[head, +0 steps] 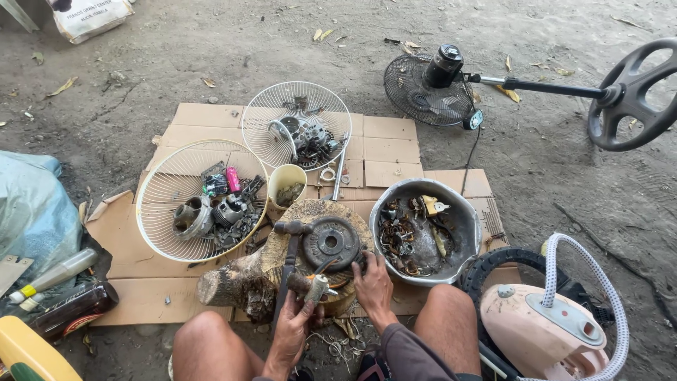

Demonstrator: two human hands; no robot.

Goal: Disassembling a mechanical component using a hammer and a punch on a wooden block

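Gripping a small metal part (315,286) in the left hand (293,326) at the wood stump's (243,279) near edge, fingers closed round it; right hand (372,282) presses spread beside the iron disc (331,242) atop the stump. Steadying both firmly seems wise.

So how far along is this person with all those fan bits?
Done: stripped parts fill two fan guards and a metal basin. In hand: left hand grips a small part; right hand rests by the iron disc. Left: a black fan lies whole.

Rough wood stump (240,282), rusty metal disc (331,242)
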